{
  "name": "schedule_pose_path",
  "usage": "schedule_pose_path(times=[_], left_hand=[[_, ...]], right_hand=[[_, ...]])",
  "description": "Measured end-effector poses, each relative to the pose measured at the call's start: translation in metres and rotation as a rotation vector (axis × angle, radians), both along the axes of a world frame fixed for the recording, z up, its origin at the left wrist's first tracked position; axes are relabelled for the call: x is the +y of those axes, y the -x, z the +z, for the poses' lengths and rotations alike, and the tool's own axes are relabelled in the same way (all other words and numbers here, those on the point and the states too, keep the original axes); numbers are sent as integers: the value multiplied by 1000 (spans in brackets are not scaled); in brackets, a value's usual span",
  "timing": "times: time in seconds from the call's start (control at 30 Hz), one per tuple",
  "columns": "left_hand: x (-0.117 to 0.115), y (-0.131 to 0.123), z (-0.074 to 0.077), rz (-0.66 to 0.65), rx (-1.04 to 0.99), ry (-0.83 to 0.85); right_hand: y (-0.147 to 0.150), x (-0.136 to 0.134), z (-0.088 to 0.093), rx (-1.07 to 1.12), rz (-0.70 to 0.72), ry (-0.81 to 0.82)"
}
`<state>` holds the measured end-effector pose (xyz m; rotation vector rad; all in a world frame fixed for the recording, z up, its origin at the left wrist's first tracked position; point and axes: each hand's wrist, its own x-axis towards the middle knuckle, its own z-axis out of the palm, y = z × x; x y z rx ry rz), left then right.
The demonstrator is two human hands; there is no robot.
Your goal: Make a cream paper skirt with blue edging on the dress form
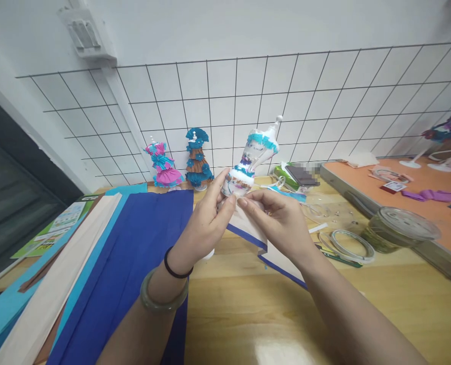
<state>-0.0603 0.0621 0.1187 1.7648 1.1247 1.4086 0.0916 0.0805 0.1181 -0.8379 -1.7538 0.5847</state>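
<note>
A small white dress-form mannequin (250, 163) with turquoise, brown and white patches tilts to the right above the table. My left hand (210, 208) is wrapped round its lower end, a dark band and a bangle on the wrist. Close beside it, my right hand (274, 215) pinches at the base of the form with thumb and forefinger; what lies between those fingertips is too small to make out. Below my hands lies white paper with blue edges (286, 261).
Blue crepe paper (134, 243) and other coloured strips cover the left side. Two dressed mini mannequins, one pink (167, 175) and one teal-brown (198, 162), stand against the wall grid. Right are tape rolls (352, 246), a utility knife (339, 257), a round tub (398, 230) and an orange board (362, 182).
</note>
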Motion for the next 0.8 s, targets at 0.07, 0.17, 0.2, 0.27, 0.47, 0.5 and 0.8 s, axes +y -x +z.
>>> schedule_pose_path(times=[0.07, 0.17, 0.2, 0.27, 0.47, 0.5, 0.8], left_hand=[[0, 0, 0, -13, -19, 8], [1, 0, -1, -31, -35, 11], [1, 0, -2, -34, -37, 10], [1, 0, -2, -35, -33, 6], [-1, -2, -1, 24, 58, -4], [-2, -2, 0, 25, 60, -6], [-2, -5, -2, -26, -18, -7]], right_hand=[[0, 0, 0, 5, -2, 18], [0, 1, -2, 9, -7, 36], [1, 2, -3, 11, -9, 39], [1, 3, -4, 18, -9, 48], [2, 6, -6, 38, -16, 80], [2, 6, -6, 37, -15, 88], [0, 3, -3, 36, -35, 95]])
